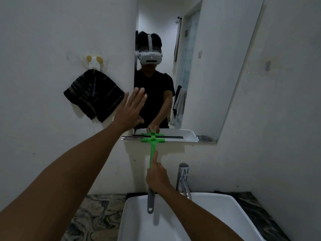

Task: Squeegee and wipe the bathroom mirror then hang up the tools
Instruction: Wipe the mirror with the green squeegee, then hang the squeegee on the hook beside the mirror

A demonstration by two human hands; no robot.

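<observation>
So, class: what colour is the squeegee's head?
Bright green plastic squeegee head, clearest in the head view.

I see the green squeegee (152, 145) with its grey handle end standing upright, its blade flat against the bottom edge of the wall mirror (199, 70), while the dark striped cloth (93, 96) hangs on a wall hook left of it.

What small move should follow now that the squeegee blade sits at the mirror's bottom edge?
Probably lift the squeegee off the mirror and carry it back up for another stroke: the right hand holds its handle, the blade is at the bottom edge, and the left hand lies flat against the glass.
</observation>
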